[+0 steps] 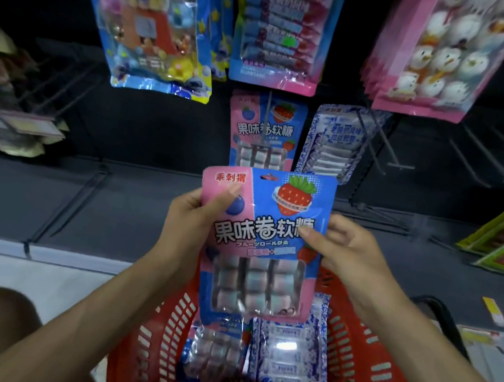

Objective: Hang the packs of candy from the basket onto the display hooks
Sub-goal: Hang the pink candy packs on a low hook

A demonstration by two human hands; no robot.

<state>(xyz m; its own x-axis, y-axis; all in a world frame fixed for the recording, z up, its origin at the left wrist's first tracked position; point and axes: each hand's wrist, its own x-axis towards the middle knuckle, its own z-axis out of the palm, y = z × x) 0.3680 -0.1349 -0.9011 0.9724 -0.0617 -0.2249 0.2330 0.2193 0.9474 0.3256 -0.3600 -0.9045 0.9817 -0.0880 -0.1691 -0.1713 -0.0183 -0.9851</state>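
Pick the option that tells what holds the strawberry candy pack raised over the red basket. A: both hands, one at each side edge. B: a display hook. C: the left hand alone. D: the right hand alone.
A: the left hand grips the strawberry candy pack at its left edge and the right hand pinches its right edge, above the red basket.
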